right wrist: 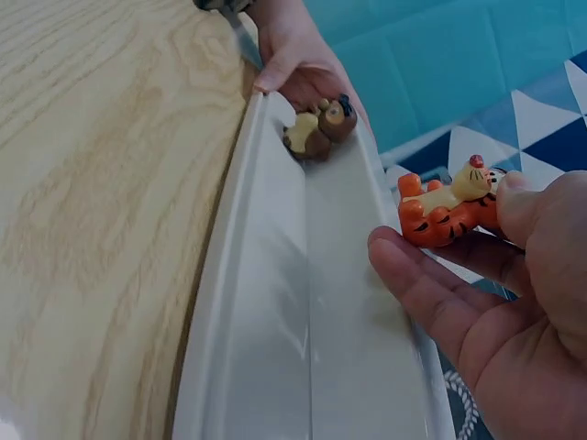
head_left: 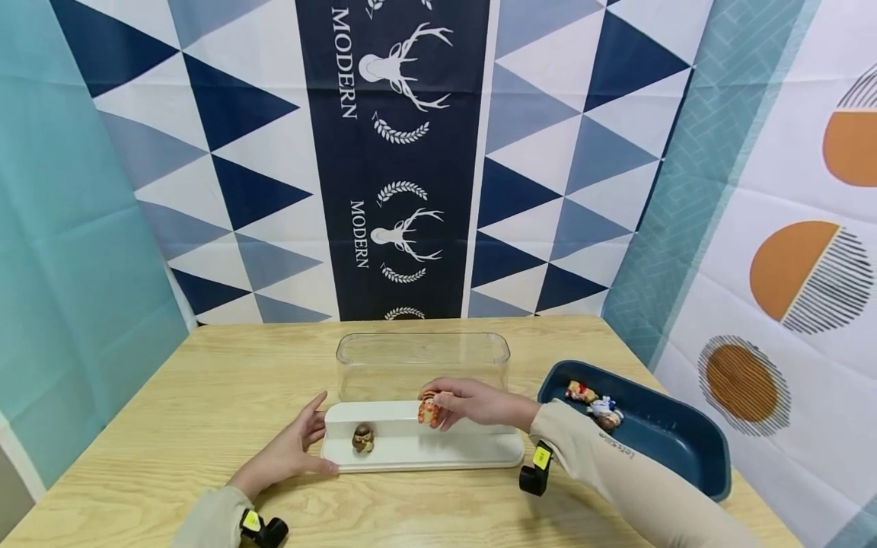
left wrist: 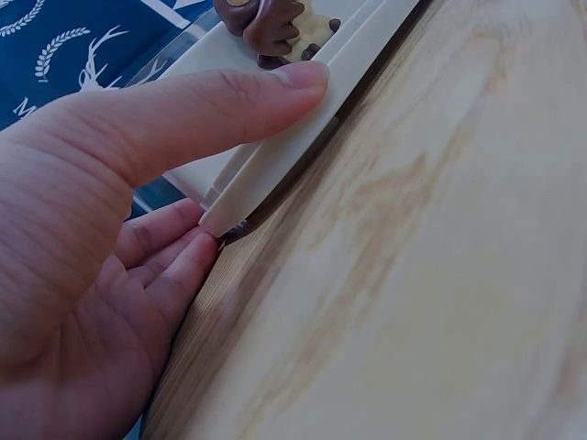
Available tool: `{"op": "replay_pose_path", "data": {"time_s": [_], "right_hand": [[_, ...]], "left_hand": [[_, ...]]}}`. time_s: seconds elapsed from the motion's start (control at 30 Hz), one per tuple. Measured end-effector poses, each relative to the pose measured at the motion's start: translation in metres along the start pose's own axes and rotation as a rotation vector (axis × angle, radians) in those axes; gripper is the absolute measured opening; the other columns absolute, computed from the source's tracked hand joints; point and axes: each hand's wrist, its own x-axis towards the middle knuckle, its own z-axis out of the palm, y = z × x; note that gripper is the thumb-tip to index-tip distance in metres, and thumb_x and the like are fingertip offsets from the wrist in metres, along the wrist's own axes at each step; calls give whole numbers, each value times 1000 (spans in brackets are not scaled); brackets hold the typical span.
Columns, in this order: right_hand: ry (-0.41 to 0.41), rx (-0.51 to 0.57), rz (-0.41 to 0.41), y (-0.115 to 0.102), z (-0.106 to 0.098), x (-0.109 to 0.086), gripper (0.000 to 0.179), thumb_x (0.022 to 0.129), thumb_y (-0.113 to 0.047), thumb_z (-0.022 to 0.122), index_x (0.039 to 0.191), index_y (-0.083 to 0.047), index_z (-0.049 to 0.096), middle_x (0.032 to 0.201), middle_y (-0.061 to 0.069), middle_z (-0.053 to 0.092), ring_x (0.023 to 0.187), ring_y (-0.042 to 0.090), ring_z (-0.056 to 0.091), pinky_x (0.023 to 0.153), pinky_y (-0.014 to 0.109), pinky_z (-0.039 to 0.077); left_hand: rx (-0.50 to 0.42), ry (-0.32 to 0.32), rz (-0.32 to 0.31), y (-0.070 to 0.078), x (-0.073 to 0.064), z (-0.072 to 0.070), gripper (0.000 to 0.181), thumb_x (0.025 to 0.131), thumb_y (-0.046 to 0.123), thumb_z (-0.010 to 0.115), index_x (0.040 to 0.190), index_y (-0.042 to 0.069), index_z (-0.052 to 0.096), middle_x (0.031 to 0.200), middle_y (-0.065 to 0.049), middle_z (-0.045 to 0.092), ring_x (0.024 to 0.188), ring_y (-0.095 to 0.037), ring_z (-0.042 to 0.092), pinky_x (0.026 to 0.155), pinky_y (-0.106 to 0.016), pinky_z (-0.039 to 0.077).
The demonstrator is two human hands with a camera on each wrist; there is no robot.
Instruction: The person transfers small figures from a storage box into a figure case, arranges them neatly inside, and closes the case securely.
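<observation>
A small orange tiger figurine with black stripes is pinched between the thumb and fingers of my right hand, above the back step of a white stepped base. On the base's lower level, toward its left end, stands a brown owl figurine. My left hand grips that left end. In the left wrist view, the thumb lies over the rim while fingertips touch the base's end and edge; part of the owl shows beyond the thumb.
Behind the base stands a clear plastic cover. At right a dark blue tray holds several small figurines near its back left end, partly beside my right forearm. Everything rests on a light wooden table, with patterned cloth hanging behind.
</observation>
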Motion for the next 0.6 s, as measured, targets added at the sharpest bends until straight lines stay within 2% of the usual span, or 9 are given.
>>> {"op": "replay_pose_path", "data": {"time_s": [0.23,0.47,0.6], "right_hand": [[-15,-4,2,-3,9,7,32,108,-6,39,135,8,49,107,16,67,100,31,68,87,38,60],[-34,-150,12,-9,20,14,29,108,-9,42,131,0,56,108,7,65,93,17,68,81,29,60],[-37,-185,15,-13,27,18,28,107,-9,43,131,-2,58,107,5,65,92,15,68,80,25,60]], "left_hand": [[0,4,7,-1,1,0,129,72,7,90,155,-6,-8,145,-36,35,135,-51,34,114,-47,29],[0,2,-15,-1,0,1,129,73,7,89,156,-4,-8,146,-36,34,136,-51,33,114,-47,30],[10,2,-13,0,0,1,129,73,8,89,156,-4,-8,145,-36,34,136,-51,33,114,-48,30]]}}
